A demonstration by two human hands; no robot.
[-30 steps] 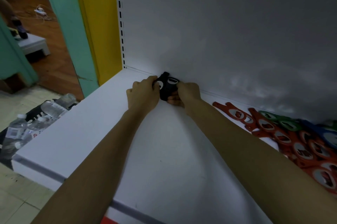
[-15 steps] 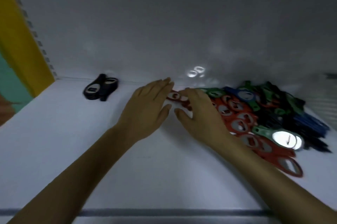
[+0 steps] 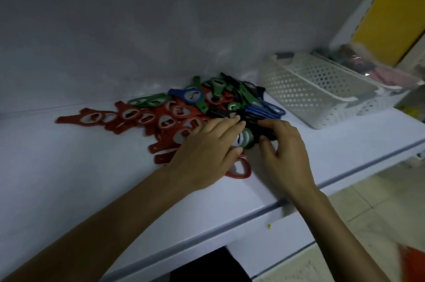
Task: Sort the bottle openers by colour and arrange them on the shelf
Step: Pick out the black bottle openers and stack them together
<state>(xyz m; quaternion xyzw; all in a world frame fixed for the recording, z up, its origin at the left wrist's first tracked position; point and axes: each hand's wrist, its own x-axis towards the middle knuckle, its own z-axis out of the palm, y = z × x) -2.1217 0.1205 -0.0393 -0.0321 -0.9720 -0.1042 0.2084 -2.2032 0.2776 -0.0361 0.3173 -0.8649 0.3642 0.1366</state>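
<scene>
**Both hands in the heap, a black one coming out**

The openers (image 3: 174, 116) lie in one mixed heap towards the back of the shelf (image 3: 92, 178), with the red ones (image 3: 147, 118) spilling out to the left and green, blue and black tangled to the right. The left hand (image 3: 207, 146) lies flat on the near edge of the heap, fingers fairly straight and gripping nothing. The right hand (image 3: 287, 153) has its fingers curled and seems to pinch a black opener (image 3: 262, 131) against the thumb, just beside a green opener (image 3: 247, 138).

These look like light, stiff plastic pieces with a metal ring in the head, so I'd expect no trouble with weight or breakage. The trouble is that they are flat and interlocked (handles poke through each other's loops). Pulling one by its handle may drag its neighbours along. Taking it by the handle end, with the other hand pressing the heap down, looks the safest way.

Much is hard to read here. The black ones melt into the shadow, so I cannot count them or see how many the right hand has. The left palm covers several red ones. A basket (image 3: 322, 88) stands to the right, well apart from the hands, and its inside is blurred.
</scene>
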